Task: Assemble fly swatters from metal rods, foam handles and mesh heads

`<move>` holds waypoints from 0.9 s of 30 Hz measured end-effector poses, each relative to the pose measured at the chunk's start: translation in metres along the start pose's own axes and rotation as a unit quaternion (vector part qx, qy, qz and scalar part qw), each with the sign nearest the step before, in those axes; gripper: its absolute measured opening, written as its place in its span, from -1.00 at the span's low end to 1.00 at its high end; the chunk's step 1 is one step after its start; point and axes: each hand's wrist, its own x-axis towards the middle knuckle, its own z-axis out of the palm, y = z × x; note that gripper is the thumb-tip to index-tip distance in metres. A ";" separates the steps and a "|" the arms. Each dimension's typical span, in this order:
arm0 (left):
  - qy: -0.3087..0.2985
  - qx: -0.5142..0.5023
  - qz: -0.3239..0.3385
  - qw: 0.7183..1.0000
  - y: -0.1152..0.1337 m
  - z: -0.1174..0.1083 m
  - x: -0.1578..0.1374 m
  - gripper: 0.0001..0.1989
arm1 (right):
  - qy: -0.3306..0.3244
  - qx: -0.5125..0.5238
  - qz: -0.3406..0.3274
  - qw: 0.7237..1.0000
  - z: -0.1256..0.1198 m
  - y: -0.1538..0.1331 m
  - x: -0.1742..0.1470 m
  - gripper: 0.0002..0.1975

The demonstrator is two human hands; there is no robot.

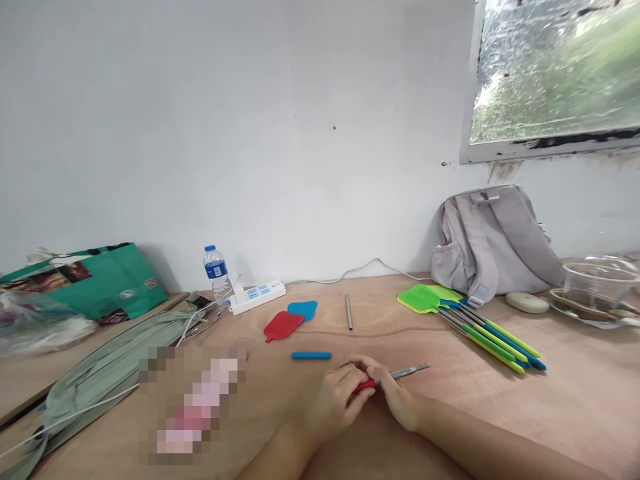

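Near the front middle of the wooden table, my left hand [336, 398] is closed around a red handle [366, 385]. My right hand [395, 393] meets it there, gripping a silver telescopic rod [411, 371] whose free end points right. Fingers cover the place where rod and handle come together. Just beyond my hands lies a blue handle [311, 356], and farther back a loose metal rod [349, 313]. A red fly swatter head [283, 325] partly overlaps a blue swatter head [304, 310] to the left of that rod.
Several assembled fly swatters [480, 327] are piled at the right. Behind them, a grey backpack [493, 240] leans on the wall. A power strip [258, 297], a water bottle [217, 273], a grey-green bag [115, 360] and a green bag [115, 283] occupy the left. Plastic containers [597, 287] stand far right.
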 end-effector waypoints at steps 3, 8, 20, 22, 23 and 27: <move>-0.010 0.019 0.010 1.000 0.000 0.000 -0.001 -0.80 | -0.013 0.009 -0.017 1.000 0.003 0.000 -0.002 -0.52; -0.024 0.047 0.011 0.999 -0.002 0.003 -0.001 -0.77 | 0.019 0.051 -0.009 0.998 0.008 0.006 -0.001 -0.53; 0.262 0.136 -0.171 0.940 -0.071 -0.029 -0.003 -0.86 | 0.099 0.346 0.153 0.920 -0.014 0.001 0.024 -0.59; 0.259 0.153 -0.234 0.925 -0.094 -0.036 -0.007 -0.78 | 0.139 0.404 0.180 0.886 -0.018 0.001 0.025 -0.64; 0.250 0.161 -0.258 0.919 -0.104 -0.038 -0.010 -0.73 | 0.154 0.425 0.193 0.871 -0.019 0.002 0.026 -0.68; 0.183 0.184 -0.343 0.903 -0.133 -0.037 -0.024 -0.55 | 0.170 0.458 0.221 0.844 -0.022 0.006 0.029 -0.78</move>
